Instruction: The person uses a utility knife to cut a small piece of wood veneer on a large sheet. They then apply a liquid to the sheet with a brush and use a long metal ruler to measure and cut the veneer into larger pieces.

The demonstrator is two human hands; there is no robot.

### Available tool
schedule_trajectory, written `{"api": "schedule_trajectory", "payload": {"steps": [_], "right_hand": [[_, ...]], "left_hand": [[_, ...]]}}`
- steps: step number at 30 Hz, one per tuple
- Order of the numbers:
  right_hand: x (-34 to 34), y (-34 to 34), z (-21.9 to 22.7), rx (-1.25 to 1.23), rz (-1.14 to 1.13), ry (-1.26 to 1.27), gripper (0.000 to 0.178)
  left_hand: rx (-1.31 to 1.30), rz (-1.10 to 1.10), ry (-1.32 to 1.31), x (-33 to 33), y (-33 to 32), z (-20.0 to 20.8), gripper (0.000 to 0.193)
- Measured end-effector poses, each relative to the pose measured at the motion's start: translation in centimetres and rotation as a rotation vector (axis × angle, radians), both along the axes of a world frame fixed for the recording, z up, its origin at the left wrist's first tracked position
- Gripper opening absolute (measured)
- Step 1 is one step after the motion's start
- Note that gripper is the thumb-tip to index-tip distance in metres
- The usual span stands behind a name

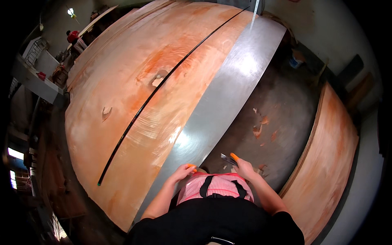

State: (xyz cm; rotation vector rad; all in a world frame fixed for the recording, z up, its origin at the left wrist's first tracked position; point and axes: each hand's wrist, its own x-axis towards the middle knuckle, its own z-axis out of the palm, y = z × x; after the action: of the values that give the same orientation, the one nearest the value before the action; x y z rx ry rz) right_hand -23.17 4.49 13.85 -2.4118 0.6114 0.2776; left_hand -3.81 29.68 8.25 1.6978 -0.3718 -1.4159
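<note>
My right hand (244, 168) is closed around a small knife-like tool (228, 159) with a flat metal blade; its exact kind is hard to make out. Orange coverings, like finger cots, show at the fingertips of both hands. My left hand (182, 173) lies by the near edge of the shiny metal strip (212, 110), fingers pointing right and apparently holding nothing. To the left of the strip spreads a broad stack of reddish wood veneer sheets (143, 106). A long thin black rod (157, 90) lies lengthwise across the top sheet, apart from both hands.
Veneer scraps (257, 130) litter the dark floor (286, 110) on the right. Another veneer stack (332, 151) stands beyond it, beside the wall. A ruler-like white strip (255, 11) rises at the far end. In the far left background is a person in red (73, 37).
</note>
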Motion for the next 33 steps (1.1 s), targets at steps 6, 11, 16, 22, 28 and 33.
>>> {"api": "schedule_trajectory", "payload": {"steps": [6, 11, 16, 22, 28, 33], "right_hand": [[12.2, -6.9, -0.3, -0.058, 0.071, -0.063, 0.049], [20.2, -11.3, -2.0, -0.099, 0.145, -0.008, 0.053], [26.7, -13.4, -3.8, -0.179, 0.181, 0.015, 0.048], [30.4, -15.7, -2.2, -0.026, 0.343, -0.259, 0.051], [31.6, -22.3, 0.3, 0.017, 0.556, -0.095, 0.046], [34.1, -29.3, -1.0, -0.013, 0.555, 0.015, 0.045]], "left_hand": [[0.006, 0.140, 0.090, 5.2, -6.8, -1.2, 0.033], [-0.114, 0.310, 0.255, 8.1, -12.1, -1.8, 0.035], [-0.165, 0.458, 0.545, 10.0, -14.1, -0.5, 0.048], [-0.389, 1.061, 0.834, 12.0, -13.3, -1.5, 0.065], [-0.532, 1.676, 0.668, 13.1, -14.4, -2.3, 0.053], [-0.418, 1.618, 0.659, 11.2, -16.9, -3.7, 0.058]]}}
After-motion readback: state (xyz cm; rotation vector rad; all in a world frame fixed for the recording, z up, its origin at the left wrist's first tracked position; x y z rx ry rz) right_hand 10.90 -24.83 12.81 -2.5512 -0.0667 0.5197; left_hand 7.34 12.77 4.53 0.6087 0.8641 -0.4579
